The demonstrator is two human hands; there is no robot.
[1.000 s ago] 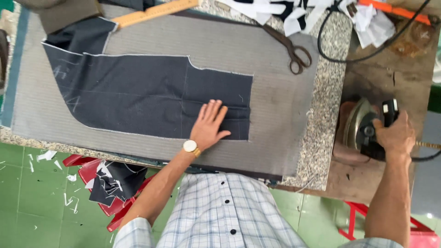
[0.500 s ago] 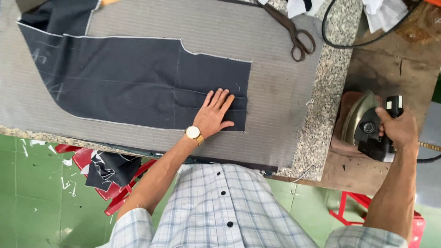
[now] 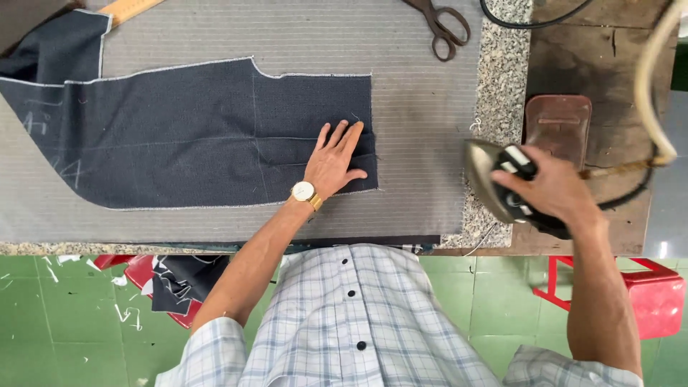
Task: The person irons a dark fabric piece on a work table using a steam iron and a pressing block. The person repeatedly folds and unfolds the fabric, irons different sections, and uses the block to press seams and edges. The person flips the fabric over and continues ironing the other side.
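Note:
A dark navy cut piece of cloth (image 3: pixel 179 136) lies flat on the grey striped pad (image 3: pixel 423 107) of the table. My left hand (image 3: pixel 335 154), with a watch on the wrist, presses flat on the cloth's right end, fingers spread. My right hand (image 3: pixel 552 188) grips the handle of a clothes iron (image 3: pixel 494 183), lifted and tilted over the table's right edge, just left of a brown iron rest (image 3: pixel 557 122). The iron's cord (image 3: pixel 648 86) loops up to the right.
Large scissors (image 3: pixel 441 25) lie at the pad's top edge by a black cable (image 3: pixel 530 21). A wooden ruler (image 3: pixel 129 8) sits top left. Below the table are a red stool (image 3: pixel 638 290), fabric scraps (image 3: pixel 175 283) and green floor tiles.
My right hand lifted the iron off the brown rest and carried it left toward the pad. My left hand stayed pressed on the cloth's right end.

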